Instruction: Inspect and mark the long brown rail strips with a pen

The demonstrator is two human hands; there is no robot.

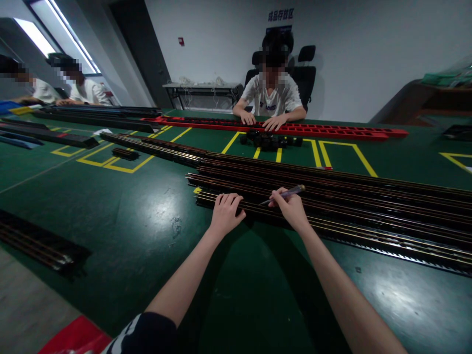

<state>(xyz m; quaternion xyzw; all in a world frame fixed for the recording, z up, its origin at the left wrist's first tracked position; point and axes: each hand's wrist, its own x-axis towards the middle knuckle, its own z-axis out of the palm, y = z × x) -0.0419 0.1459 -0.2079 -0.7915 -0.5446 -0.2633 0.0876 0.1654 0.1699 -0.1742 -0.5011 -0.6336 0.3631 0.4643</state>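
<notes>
Several long black strips with gold-coloured lines lie side by side across the green table. My left hand lies over the nearest strip close to its left end, fingers bent over the top and thumb held apart on the right. In my right hand is a slim pen-like tool, pinched between thumb and fingers. Its thin point aims down and left at the nearest strips, between my hands. I cannot tell whether the point touches them.
Across the table, a person rests both hands on a red slotted rail, with small black parts before it. A short black piece lies left, another strip bundle at the near left edge. Two more people sit far left.
</notes>
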